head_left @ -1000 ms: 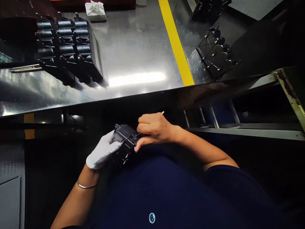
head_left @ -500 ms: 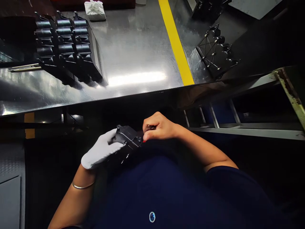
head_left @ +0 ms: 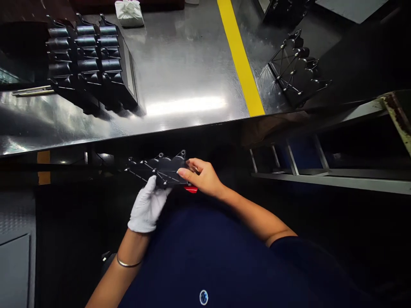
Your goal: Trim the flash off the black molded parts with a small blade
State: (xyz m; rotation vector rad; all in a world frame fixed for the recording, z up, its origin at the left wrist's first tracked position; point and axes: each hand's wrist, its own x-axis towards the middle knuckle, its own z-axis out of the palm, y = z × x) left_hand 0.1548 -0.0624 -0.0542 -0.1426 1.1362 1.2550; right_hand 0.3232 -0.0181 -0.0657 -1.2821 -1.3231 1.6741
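A black moulded plastic housing point(head_left: 170, 166), with ribs, screw bosses and small eyelets, is held in front of my body below the table edge. My left hand point(head_left: 148, 207), in a white glove, grips its lower edge, thumb on the ribbed face. My bare right hand point(head_left: 205, 177) is closed on the right end, thumb on the near face and fingers mostly behind. Just under that end, by the right hand, shows a small red object point(head_left: 191, 189). What it belongs to is hidden.
On the metal table point(head_left: 180, 64) stand several similar black housings point(head_left: 90, 64) at left, a white cloth bundle point(head_left: 129, 13) at the back, and another ribbed black housing point(head_left: 297, 70) right of the yellow stripe point(head_left: 240, 55). A metal rack frame point(head_left: 327, 177) lies beyond my right arm.
The housing has been turned so its ribbed face shows, and lifted slightly. My right hand, curled beside its end before, now grips that end. The red object shows more.
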